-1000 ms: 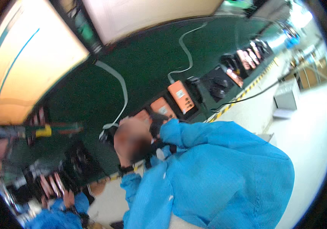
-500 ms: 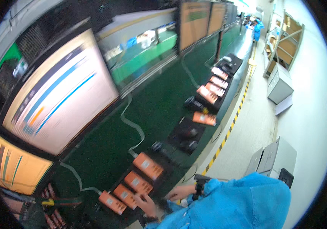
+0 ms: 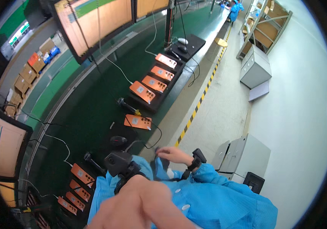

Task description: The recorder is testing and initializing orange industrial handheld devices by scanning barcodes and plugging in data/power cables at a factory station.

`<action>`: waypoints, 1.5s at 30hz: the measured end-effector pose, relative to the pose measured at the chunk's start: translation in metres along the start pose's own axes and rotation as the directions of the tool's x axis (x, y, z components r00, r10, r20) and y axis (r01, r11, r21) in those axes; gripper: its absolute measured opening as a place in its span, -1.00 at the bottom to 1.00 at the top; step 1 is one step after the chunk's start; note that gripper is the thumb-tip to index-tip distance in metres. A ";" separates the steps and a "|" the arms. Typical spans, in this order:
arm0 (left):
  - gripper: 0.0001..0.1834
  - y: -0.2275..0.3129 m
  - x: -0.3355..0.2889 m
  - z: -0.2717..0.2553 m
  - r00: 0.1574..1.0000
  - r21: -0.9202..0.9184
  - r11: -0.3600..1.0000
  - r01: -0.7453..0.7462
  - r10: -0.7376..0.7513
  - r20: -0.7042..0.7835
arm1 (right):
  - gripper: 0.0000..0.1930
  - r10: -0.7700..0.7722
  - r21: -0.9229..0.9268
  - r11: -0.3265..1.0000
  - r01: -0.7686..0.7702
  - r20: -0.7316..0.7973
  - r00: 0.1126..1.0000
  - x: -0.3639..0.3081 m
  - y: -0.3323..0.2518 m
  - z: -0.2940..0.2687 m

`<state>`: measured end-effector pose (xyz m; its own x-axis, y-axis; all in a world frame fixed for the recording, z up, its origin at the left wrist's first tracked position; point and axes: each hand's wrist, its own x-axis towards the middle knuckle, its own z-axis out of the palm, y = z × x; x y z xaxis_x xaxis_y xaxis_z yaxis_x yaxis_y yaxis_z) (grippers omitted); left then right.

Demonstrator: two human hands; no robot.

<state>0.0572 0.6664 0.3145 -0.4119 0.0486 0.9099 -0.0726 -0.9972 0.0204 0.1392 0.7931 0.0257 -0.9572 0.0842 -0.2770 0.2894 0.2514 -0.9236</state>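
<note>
My left hand (image 3: 136,200) is raised very close to the camera, blurred, its fingers running out of the bottom edge. A black wrist device (image 3: 118,164) sits on that arm. To the right, my right hand (image 3: 174,154) hovers beyond the bench edge, fingers loosely bent, with nothing visible in it. It wears a black wrist strap (image 3: 197,158). Left of my sleeve, several orange smartphones (image 3: 82,175) lie in a row in a dark tray, beside a black handheld scanner (image 3: 94,162). A black mouse (image 3: 118,141) rests on a dark mat near my left wrist.
Farther along the green bench (image 3: 102,91) are a single orange phone (image 3: 138,122), another scanner (image 3: 129,106) and a second tray (image 3: 156,100) of phones. Monitors (image 3: 98,23) line the left. Grey cabinets (image 3: 243,156) stand right of the yellow-black floor stripe (image 3: 198,110).
My left hand has left the near phones and come up close to the camera. My right hand now appears farther from the near tray. The view has swung, shifting the bench leftward.
</note>
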 end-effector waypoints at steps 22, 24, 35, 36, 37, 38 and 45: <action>-0.80 -0.275 -0.099 -0.304 0.364 0.440 -0.137 0.887 -0.378 -0.851 | -0.65 -0.246 -0.693 0.718 0.070 -0.158 0.956 0.424 0.042 -0.398; -0.79 -0.284 -0.186 -0.318 0.266 0.357 -0.404 0.842 -0.264 -0.927 | -0.62 -0.211 -0.603 0.787 -0.128 -0.459 0.863 0.439 -0.040 -0.371; -0.81 -0.356 -0.211 -0.358 0.252 0.173 -0.377 0.910 0.171 -0.952 | -0.69 -0.295 -0.818 0.492 0.297 0.164 0.941 0.579 0.119 -0.478; -0.83 -0.359 -0.211 -0.370 0.314 0.206 -0.398 0.894 0.229 -0.922 | -0.72 -0.311 -0.823 0.450 0.346 0.219 0.925 0.574 0.117 -0.475; -0.83 -0.362 -0.220 -0.379 0.390 0.173 -0.537 0.826 0.321 -0.863 | -0.75 -0.336 -0.782 0.461 0.419 0.284 0.898 0.555 0.094 -0.460; -0.82 -0.366 -0.225 -0.396 0.461 0.225 -0.576 0.786 0.302 -0.835 | -0.77 -0.275 -0.862 0.316 0.397 0.317 0.908 0.566 0.104 -0.462; -0.20 -0.370 -0.207 -0.480 0.531 0.295 -0.859 0.417 -0.033 -0.847 | -0.79 -0.386 -0.722 0.622 0.303 0.053 0.921 0.547 0.072 -0.478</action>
<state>-0.2672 1.0527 -0.0802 -0.9855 0.1076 0.1315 0.1586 0.8603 0.4845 -0.3593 1.3180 -0.0660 -0.9936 -0.0708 0.0875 -0.1037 0.8783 -0.4668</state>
